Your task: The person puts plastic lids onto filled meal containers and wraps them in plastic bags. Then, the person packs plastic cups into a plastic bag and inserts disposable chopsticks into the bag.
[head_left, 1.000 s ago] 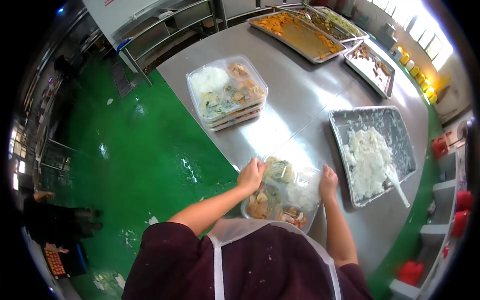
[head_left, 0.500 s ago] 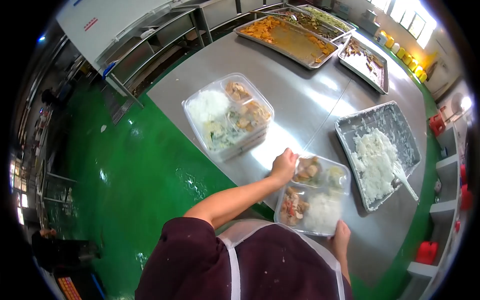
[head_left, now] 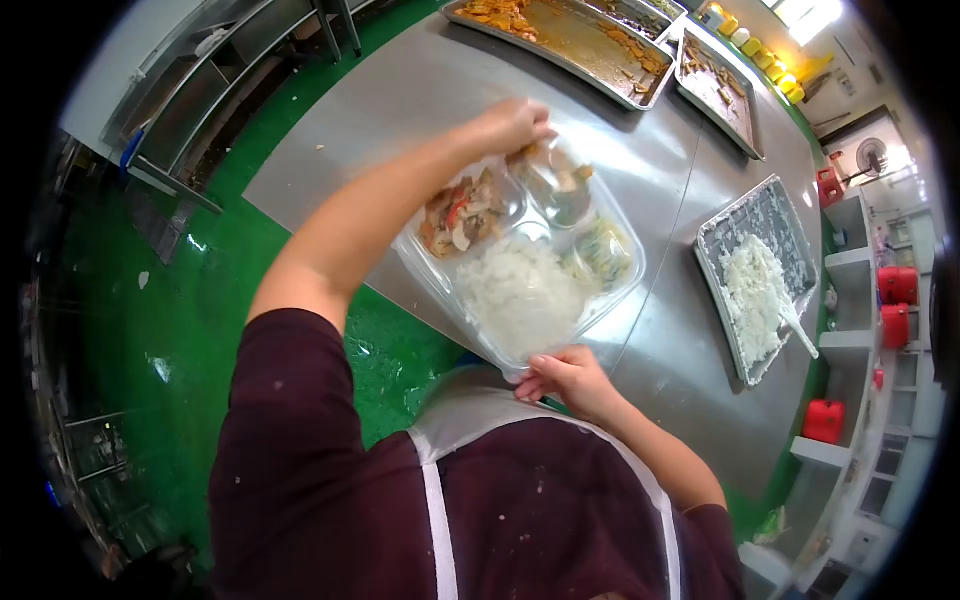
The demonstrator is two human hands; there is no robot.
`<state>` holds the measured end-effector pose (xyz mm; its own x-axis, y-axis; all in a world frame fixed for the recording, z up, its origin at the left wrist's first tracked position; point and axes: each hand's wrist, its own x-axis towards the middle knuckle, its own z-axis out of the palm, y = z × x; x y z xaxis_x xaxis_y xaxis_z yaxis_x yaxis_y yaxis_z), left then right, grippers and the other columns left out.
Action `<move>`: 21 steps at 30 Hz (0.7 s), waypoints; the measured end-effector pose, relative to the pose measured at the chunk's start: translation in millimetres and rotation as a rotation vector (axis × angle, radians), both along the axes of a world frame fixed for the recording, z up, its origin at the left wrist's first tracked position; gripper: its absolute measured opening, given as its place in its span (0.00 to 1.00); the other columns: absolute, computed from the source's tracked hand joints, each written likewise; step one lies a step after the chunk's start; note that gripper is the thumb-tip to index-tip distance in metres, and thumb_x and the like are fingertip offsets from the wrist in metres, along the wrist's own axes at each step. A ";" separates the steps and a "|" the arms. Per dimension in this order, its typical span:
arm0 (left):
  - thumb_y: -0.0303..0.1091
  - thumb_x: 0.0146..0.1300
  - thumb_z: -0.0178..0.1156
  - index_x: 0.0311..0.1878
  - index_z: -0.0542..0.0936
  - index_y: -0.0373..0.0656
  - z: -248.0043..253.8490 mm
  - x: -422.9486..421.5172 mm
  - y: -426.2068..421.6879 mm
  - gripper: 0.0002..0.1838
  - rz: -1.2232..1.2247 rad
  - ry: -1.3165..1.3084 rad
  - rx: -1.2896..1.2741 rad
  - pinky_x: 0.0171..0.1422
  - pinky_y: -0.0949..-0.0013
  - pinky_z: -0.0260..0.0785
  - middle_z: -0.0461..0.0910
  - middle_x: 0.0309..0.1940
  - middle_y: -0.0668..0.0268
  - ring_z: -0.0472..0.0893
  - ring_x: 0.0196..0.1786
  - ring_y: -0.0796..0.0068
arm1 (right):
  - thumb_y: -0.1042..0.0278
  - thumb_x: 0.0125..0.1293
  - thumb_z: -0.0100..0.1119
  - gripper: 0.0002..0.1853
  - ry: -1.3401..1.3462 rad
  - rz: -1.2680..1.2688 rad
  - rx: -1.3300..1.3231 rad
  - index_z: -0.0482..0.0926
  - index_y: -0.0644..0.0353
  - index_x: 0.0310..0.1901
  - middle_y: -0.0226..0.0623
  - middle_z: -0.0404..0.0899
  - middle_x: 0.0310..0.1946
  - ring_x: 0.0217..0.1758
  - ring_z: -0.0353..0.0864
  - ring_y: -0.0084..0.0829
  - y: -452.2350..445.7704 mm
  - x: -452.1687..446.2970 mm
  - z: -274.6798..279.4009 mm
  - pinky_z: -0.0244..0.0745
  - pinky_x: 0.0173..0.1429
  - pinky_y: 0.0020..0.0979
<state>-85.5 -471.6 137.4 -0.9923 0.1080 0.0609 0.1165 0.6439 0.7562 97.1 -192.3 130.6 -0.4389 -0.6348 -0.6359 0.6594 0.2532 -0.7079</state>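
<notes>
A clear-lidded meal box [head_left: 522, 300] with white rice, meat with red bits and vegetables in its compartments is held between both of my hands, tilted a little. My left hand [head_left: 515, 127] is closed on its far edge, arm stretched across the left side. My right hand [head_left: 563, 380] pinches the near corner, thumb on top. The stack of filled boxes seen earlier is hidden behind or under this box; whether they touch, I cannot tell.
To the right on the steel table [head_left: 640, 385] lies a rice tray [head_left: 748, 380] holding rice [head_left: 752, 295] and a white scoop [head_left: 797, 328]. Food trays stand at the far side: one with orange pieces [head_left: 497, 17], another with brown strips [head_left: 712, 70]. Green floor [head_left: 215, 330] borders the table's left edge.
Both hands have carried the meal box up and left from the table's near side to where the stack stood. My view has shifted, too.
</notes>
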 end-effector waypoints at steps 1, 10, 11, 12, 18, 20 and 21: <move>0.44 0.63 0.56 0.33 0.76 0.39 -9.7 0.0 -3.8 0.15 -0.015 0.048 -0.103 0.30 0.70 0.68 0.77 0.25 0.62 0.75 0.26 0.74 | 0.64 0.63 0.52 0.16 0.008 0.027 -0.029 0.78 0.74 0.35 0.48 0.80 0.31 0.31 0.81 0.35 -4.2 -0.1 -2.2 0.75 0.38 0.30; 0.75 0.53 0.42 0.64 0.64 0.43 -13.8 22.7 -62.0 0.47 0.098 -0.366 0.319 0.64 0.58 0.60 0.67 0.60 0.53 0.65 0.63 0.62 | 0.49 0.64 0.49 0.29 0.046 -0.171 -0.009 0.64 0.63 0.59 0.45 0.71 0.54 0.56 0.70 0.34 26.1 -13.5 -2.3 0.70 0.50 0.40; 0.80 0.48 0.39 0.67 0.57 0.46 -24.4 26.2 -73.5 0.53 0.073 -0.542 0.414 0.66 0.51 0.54 0.58 0.65 0.54 0.57 0.67 0.56 | 0.46 0.63 0.50 0.33 0.085 -0.366 -0.040 0.60 0.60 0.63 0.45 0.68 0.57 0.60 0.67 0.35 31.6 -10.7 -3.1 0.69 0.51 0.43; 0.84 0.42 0.37 0.71 0.49 0.50 -41.1 23.4 -86.2 0.59 0.038 -0.713 0.497 0.67 0.44 0.49 0.49 0.70 0.55 0.48 0.71 0.50 | 0.44 0.62 0.49 0.35 0.107 -0.393 -0.009 0.55 0.57 0.65 0.44 0.65 0.59 0.62 0.63 0.36 28.0 -14.3 -3.1 0.66 0.53 0.46; 0.73 0.56 0.39 0.70 0.53 0.48 -128.3 24.2 -87.1 0.47 -0.270 -1.057 1.273 0.65 0.49 0.58 0.62 0.64 0.57 0.65 0.64 0.56 | 0.33 0.61 0.44 0.40 -0.166 -0.788 -0.034 0.54 0.52 0.67 0.41 0.62 0.61 0.67 0.55 0.41 27.5 -45.7 -90.7 0.56 0.61 0.54; 0.73 0.56 0.39 0.70 0.53 0.48 -124.9 37.8 -88.6 0.46 -0.187 -1.063 1.245 0.65 0.49 0.58 0.62 0.64 0.57 0.65 0.64 0.56 | 0.33 0.62 0.40 0.38 -0.219 -0.731 -0.121 0.59 0.53 0.65 0.41 0.62 0.61 0.67 0.56 0.41 3.2 -47.8 -111.5 0.54 0.63 0.53; 0.73 0.56 0.39 0.70 0.53 0.48 -123.2 45.0 -90.5 0.46 -0.138 -1.056 1.241 0.65 0.49 0.58 0.62 0.64 0.57 0.65 0.63 0.56 | 0.33 0.62 0.39 0.37 -0.147 -0.658 -0.253 0.62 0.54 0.63 0.41 0.64 0.60 0.66 0.57 0.41 -9.9 -53.6 -117.5 0.54 0.63 0.52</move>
